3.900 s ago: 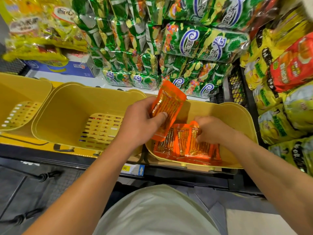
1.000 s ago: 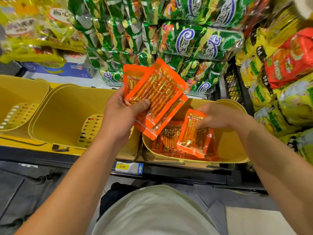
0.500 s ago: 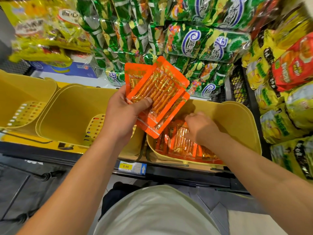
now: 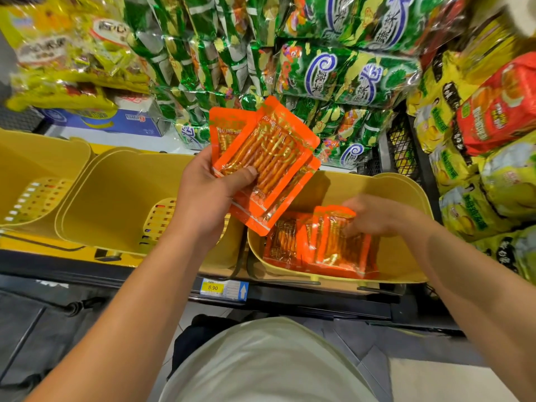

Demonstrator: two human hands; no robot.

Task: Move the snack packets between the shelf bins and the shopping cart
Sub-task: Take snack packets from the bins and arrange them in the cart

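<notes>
Orange see-through stick-snack packets [image 4: 266, 161] fan from the left hand's [image 4: 208, 195] pinch; blurred right hand [image 4: 374, 216] grips another packet [image 4: 336, 236].

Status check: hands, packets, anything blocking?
Left hand holds a fan of orange packets above the bins. Right hand on a packet in the right bin, grip blurred. Nothing blocking.

This is a shop, at a snack aisle. Stacked green bags [image 4: 342, 74] and yellow bags [image 4: 470, 195] crowd the shelving beyond and to the right of the person's grip. Yellow shelf bins [image 4: 116, 198] sit in a row along a black shelf edge [image 4: 304, 303], which carries a price label [image 4: 224, 289] reading 8.90 just below the grip.
</notes>
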